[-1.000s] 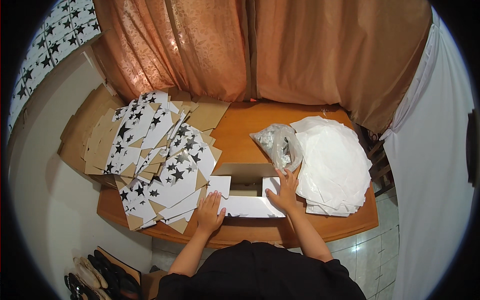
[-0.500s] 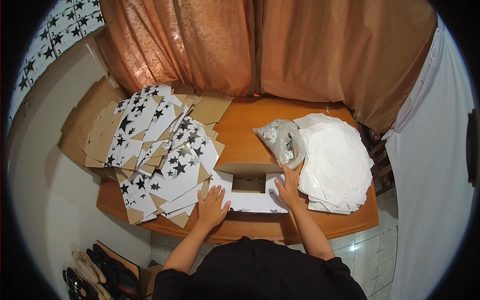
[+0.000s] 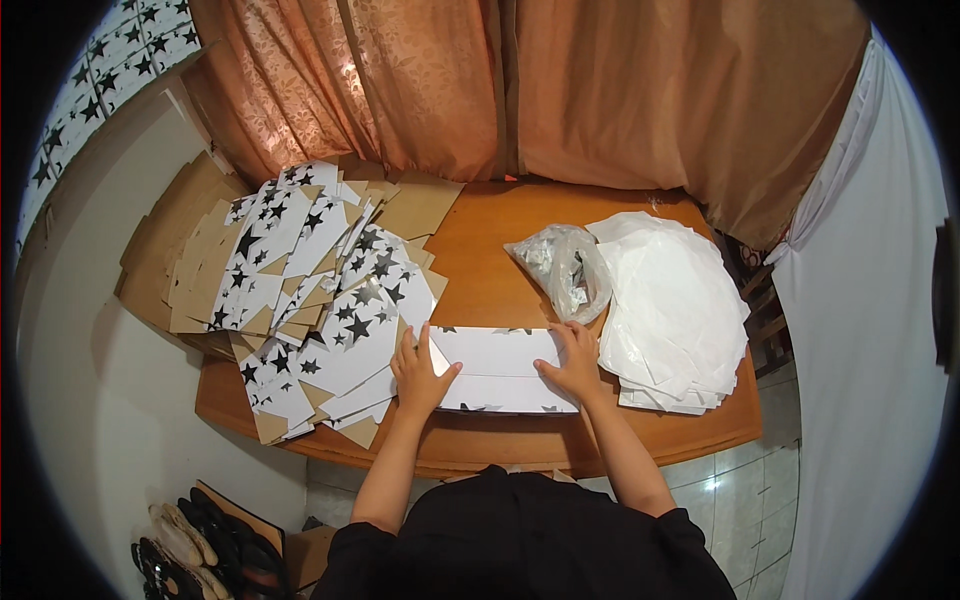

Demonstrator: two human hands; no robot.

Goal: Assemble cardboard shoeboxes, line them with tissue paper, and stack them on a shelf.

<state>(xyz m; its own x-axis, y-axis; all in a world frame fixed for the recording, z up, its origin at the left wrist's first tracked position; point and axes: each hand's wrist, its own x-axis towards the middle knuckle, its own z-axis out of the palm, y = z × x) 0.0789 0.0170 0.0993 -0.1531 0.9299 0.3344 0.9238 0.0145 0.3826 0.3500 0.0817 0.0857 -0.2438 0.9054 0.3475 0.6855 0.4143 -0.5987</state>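
A long white cardboard box (image 3: 495,368) with black stars near its edges lies on the wooden table in front of me. Its two long top flaps lie flat and meet along a seam. My left hand (image 3: 421,382) holds the left end, thumb on the top and fingers along the end toward the far corner. At the opposite end, my right hand (image 3: 573,366) grips in the same way, its thumb over the top panel. The box's underside is hidden.
Flat star-printed cardboard pieces (image 3: 350,330) are heaped on the left. Beyond the box sits a clear plastic bag (image 3: 568,268) with small contents I cannot make out. White sheets (image 3: 675,315) are piled at the right of the table (image 3: 480,240). Shoes (image 3: 205,535) stand lower left.
The box's open top has been covered: the raised far flap has come down and the long flaps meet. Both hands have shifted onto the box's ends.
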